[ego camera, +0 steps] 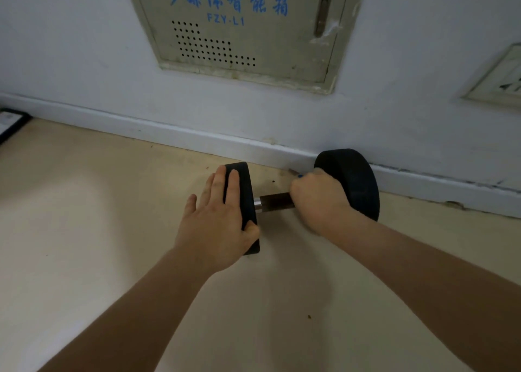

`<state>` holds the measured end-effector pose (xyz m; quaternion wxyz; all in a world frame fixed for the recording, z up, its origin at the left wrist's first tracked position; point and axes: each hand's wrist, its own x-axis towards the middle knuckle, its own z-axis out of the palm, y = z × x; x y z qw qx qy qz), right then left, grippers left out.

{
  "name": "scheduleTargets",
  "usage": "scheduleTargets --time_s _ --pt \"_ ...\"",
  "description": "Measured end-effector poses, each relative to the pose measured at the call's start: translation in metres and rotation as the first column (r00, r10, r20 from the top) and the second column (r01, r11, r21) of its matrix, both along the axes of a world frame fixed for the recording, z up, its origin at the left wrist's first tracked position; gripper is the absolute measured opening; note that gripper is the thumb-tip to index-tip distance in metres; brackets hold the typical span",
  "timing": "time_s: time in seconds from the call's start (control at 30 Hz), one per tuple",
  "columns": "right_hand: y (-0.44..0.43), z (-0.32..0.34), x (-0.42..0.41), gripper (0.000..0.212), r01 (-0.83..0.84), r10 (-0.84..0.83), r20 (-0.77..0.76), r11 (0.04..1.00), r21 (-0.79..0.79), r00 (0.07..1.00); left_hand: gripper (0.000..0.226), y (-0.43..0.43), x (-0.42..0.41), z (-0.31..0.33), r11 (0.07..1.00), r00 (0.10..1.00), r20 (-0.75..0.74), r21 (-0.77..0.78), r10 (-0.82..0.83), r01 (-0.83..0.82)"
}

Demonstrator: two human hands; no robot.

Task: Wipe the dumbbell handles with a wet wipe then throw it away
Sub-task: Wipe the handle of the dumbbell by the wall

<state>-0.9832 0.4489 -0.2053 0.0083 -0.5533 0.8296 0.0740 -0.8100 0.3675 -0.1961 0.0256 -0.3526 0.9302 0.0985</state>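
Note:
A black dumbbell [352,180] lies on the floor, close to the skirting board. Its dark handle [275,201] shows between the two weights. My left hand [217,219] rests flat on the left weight [248,199], fingers straight over its outer face and thumb on the rim. My right hand [318,199] grips the handle in a fist, right next to the right weight. No wet wipe is visible; whether one sits inside the fist I cannot tell.
The beige floor [98,216] stretches to the left and toward me. A white wall holds a metal utility box [239,30] above the dumbbell. A dark framed object [11,123] lies at the far left edge.

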Motion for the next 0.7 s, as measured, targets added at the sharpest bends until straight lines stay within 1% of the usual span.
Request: scheduleTargets --time_s 0.07,0.17,0.27,0.33,0.4,0.5,0.57,0.63,0.67,0.7 --pt "-0.009 0.004 0.001 0.015 -0.003 0.005 -0.029 0.998 0.063 1.0 0.089 0.0 0.0 0.0 1.0 1.0 0.01 0.004 -0.002 0.002" --pt "0.003 0.002 0.011 0.014 -0.008 0.026 -0.102 0.984 0.178 0.994 0.089 0.001 0.003 0.002 1.0 1.0 0.021 -0.009 -0.015 0.015" --pt "0.017 0.009 0.014 0.015 -0.088 0.127 -0.145 0.965 0.248 0.981 0.088 0.008 0.01 0.003 0.999 0.998 0.045 -0.024 -0.037 0.038" --pt "0.015 0.015 0.003 0.016 -0.141 0.183 -0.166 0.961 0.237 0.969 0.088 0.012 0.014 0.003 0.999 0.998 0.055 -0.027 -0.04 0.041" --pt "0.011 0.019 -0.008 0.016 -0.128 0.173 -0.203 0.968 0.214 0.964 0.087 0.014 0.015 0.004 0.999 0.997 0.063 -0.03 -0.038 0.04" --pt "0.014 0.012 0.0 0.016 -0.121 0.187 -0.238 0.956 0.269 0.953 0.087 0.013 0.015 0.007 0.998 0.996 0.083 -0.041 -0.034 0.037" --pt "0.025 0.005 0.006 0.018 -0.122 0.183 -0.201 0.951 0.283 0.962 0.087 0.012 0.014 0.008 0.999 0.994 0.103 -0.033 -0.03 0.034" --pt "0.043 0.001 0.013 0.02 -0.111 0.147 -0.118 0.956 0.27 0.982 0.087 0.013 0.013 0.008 1.0 0.993 0.114 -0.019 -0.023 0.025" --pt "0.051 0.0 0.018 0.021 -0.093 0.106 -0.042 0.966 0.241 0.994 0.087 0.013 0.012 0.009 1.0 0.993 0.12 -0.011 -0.017 0.019" --pt "0.057 0.001 0.024 0.021 -0.063 0.048 0.092 0.984 0.168 0.995 0.087 0.01 0.011 0.01 1.0 0.992 0.125 0.001 -0.02 0.02"
